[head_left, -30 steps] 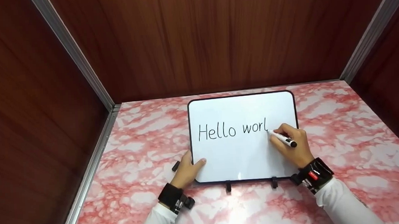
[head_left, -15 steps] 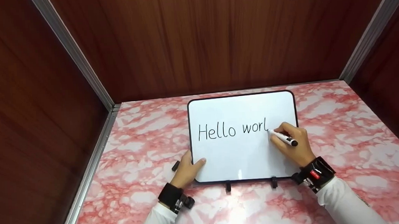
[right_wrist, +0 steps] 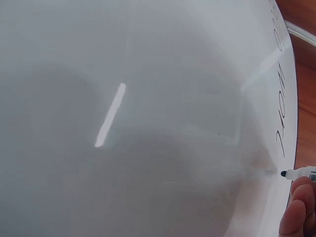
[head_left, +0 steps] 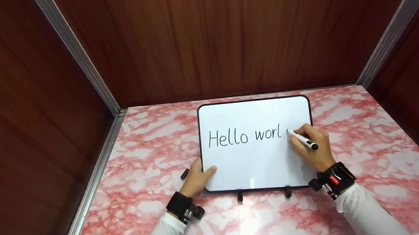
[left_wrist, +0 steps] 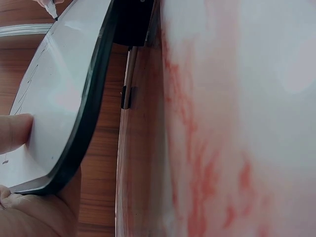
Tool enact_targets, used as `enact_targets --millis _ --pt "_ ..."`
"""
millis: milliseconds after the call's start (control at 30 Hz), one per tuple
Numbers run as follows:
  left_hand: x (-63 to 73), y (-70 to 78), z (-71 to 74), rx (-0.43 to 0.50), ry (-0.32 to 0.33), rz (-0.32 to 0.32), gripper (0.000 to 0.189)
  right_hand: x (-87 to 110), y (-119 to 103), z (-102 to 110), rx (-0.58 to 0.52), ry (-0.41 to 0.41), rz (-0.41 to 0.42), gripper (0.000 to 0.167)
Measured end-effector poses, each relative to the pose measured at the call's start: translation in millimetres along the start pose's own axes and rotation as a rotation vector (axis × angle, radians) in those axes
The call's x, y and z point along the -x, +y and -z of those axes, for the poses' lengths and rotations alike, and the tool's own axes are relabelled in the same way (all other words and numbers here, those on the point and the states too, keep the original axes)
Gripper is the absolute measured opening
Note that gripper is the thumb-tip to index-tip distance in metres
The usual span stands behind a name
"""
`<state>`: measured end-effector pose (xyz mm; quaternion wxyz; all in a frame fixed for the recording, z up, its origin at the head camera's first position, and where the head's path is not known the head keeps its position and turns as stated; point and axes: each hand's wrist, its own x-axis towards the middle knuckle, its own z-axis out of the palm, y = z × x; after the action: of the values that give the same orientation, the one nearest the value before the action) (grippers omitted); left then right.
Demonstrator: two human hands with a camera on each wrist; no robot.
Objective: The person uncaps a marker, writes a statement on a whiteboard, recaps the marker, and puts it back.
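A whiteboard [head_left: 249,166] with a black rim stands tilted back on the table, bearing the handwriting "Hello worl" [head_left: 245,135] in black. My left hand [head_left: 195,178] grips its lower left edge, thumb on the white face and the other fingers behind. In the left wrist view that thumb [left_wrist: 15,132] presses near the rim. My right hand [head_left: 315,149] pinches an uncapped white marker [head_left: 303,140], its black tip just right of the last letter. In the right wrist view the marker's tip [right_wrist: 284,174] is close to the board, past the writing.
Black stand feet [head_left: 239,195] stick out below the board's lower edge. A small black piece [head_left: 185,174] lies just left of my left hand. The table [head_left: 146,208] has a red and white marbled top, with brown wood panels [head_left: 226,40] around it.
The right hand with the marker has moved right and slightly up from the foot of the letter "l", leaving a gap after it. The left hand and the board stay put.
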<state>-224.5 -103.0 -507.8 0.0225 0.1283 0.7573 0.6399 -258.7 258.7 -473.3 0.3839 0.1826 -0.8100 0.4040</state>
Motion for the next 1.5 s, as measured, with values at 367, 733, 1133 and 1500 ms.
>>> enact_targets --millis 367,733,1133,1500 --pt "-7.5 -23.0 -1.6 -0.036 0.01 -0.008 0.044 0.8 -1 0 -0.006 -0.042 -0.005 0.01" --pt "-11.9 -39.0 -0.9 -0.038 0.016 -0.009 0.047 3.9 -2 -2 -0.023 -0.08 0.028 0.014" --pt "-3.2 -11.6 -0.1 -0.043 0.0 -0.014 0.041 8.6 0 0 -0.005 -0.083 0.055 0.013" --pt "-12.4 -36.6 -1.6 -0.017 0.022 -0.02 0.043 7.2 0 6 0.0 -0.079 0.047 0.014"
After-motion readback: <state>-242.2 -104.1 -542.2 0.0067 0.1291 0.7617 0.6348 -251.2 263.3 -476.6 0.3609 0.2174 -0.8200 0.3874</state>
